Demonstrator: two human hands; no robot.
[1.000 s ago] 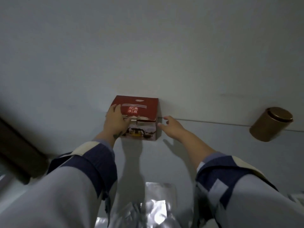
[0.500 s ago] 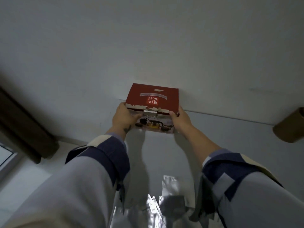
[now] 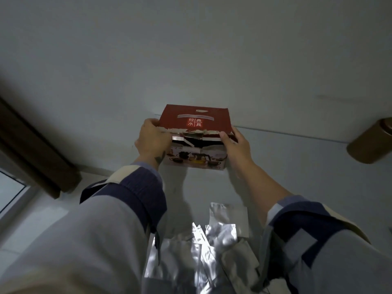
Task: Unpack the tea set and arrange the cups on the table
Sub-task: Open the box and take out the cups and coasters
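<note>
Unpacking barely begun: the tea set box (image 3: 195, 134), between both hands, is gripped at its lid edges by left hand (image 3: 153, 138) and right hand (image 3: 236, 145), lid parting, no cups out.

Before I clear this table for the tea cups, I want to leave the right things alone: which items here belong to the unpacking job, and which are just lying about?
Part of the job:
- red tea set box, its lid being lifted
- left hand and right hand, gripping the lid's front corners

Just lying about:
- brown canister, off to the right
- silver foil pouches, nearer the person
</note>
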